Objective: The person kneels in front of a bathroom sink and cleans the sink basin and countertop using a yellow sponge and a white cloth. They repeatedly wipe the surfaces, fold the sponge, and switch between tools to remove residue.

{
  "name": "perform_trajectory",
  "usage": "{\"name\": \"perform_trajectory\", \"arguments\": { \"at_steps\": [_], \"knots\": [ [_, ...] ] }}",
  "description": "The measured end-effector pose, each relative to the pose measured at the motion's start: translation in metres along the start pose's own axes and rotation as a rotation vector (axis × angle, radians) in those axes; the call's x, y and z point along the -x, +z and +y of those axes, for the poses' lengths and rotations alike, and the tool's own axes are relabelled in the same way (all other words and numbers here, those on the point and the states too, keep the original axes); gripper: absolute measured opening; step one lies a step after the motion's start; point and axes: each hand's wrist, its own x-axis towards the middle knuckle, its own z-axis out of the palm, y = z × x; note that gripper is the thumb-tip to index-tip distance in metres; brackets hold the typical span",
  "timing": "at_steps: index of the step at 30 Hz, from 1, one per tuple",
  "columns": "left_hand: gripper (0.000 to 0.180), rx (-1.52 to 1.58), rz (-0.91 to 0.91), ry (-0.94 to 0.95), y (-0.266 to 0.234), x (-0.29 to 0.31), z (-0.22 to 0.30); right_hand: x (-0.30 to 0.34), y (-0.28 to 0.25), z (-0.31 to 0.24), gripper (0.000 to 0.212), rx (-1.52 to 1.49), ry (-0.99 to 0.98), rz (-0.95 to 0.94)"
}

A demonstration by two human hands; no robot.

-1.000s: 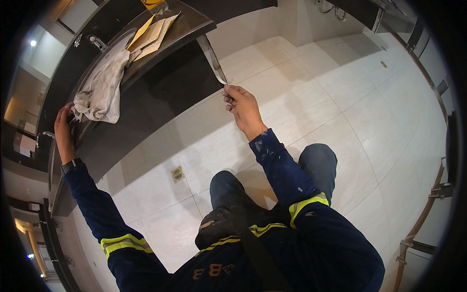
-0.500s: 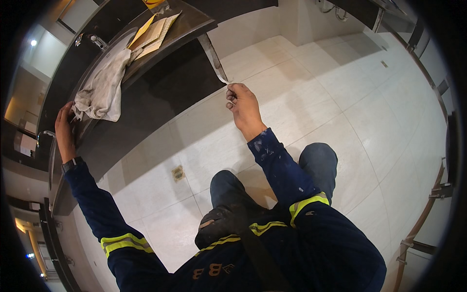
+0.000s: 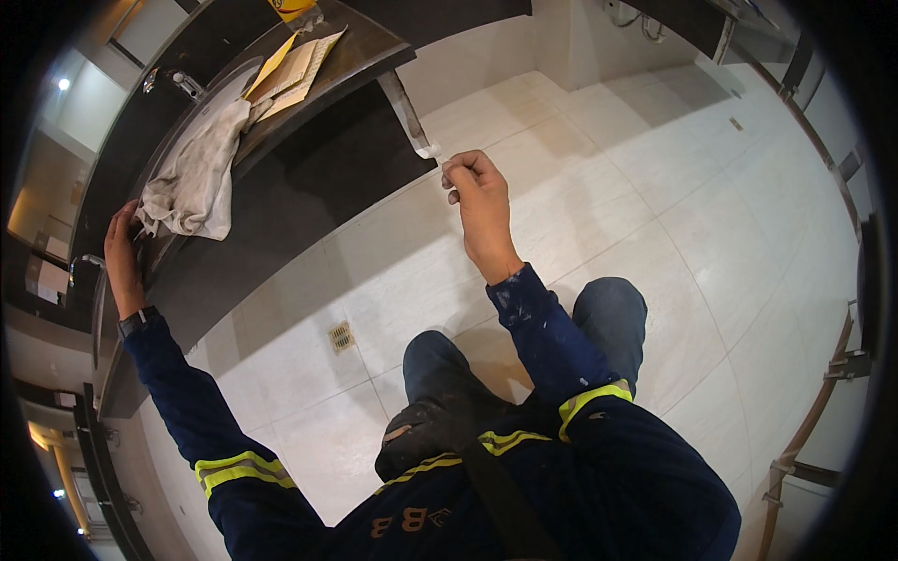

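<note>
My right hand (image 3: 480, 208) is pinched closed on a small thin whitish piece (image 3: 429, 151), whose exact kind I cannot make out. It sticks out past my fingertips, beside the pale lower end strip (image 3: 402, 107) of the dark counter. My left hand (image 3: 123, 252) lies at the counter's front edge with its fingers stretched out, close to a crumpled off-white cloth (image 3: 196, 178). Part of that cloth hangs over the edge. On the dark countertop (image 3: 369, 47), pieces of yellow-and-tan sheet or card (image 3: 292, 75) lie by the basin.
A faucet (image 3: 187, 85) stands behind the cloth. At the back of the counter is a yellow package (image 3: 295, 9). Pale floor tiles (image 3: 599, 206) spread below, with a small drain grate (image 3: 341, 337). A brown rail (image 3: 804, 430) runs along the right side.
My right hand has shifted slightly right and turned. The whitish piece, seen thin and edge-on before, now shows a broader face. My left hand stays at the counter edge.
</note>
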Motion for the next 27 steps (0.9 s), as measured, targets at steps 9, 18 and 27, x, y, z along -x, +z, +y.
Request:
{"name": "perform_trajectory", "arguments": {
  "at_steps": [9, 18, 27],
  "knots": [
    [0.036, -0.033, 0.024, 0.039, 0.002, 0.002, 0.004, -0.001, 0.004, 0.0, 0.006, -0.09, -0.176, -0.102],
    [0.036, 0.039, 0.063, -0.011, -0.003, 0.0, -0.001, 0.0, 0.01, -0.03, 0.002, -0.165, -0.293, -0.219],
    [0.034, 0.003, 0.066, -0.008, -0.003, -0.005, -0.012, 0.008, 0.015, -0.063, 0.005, -0.139, -0.461, -0.284]
  ]
}}
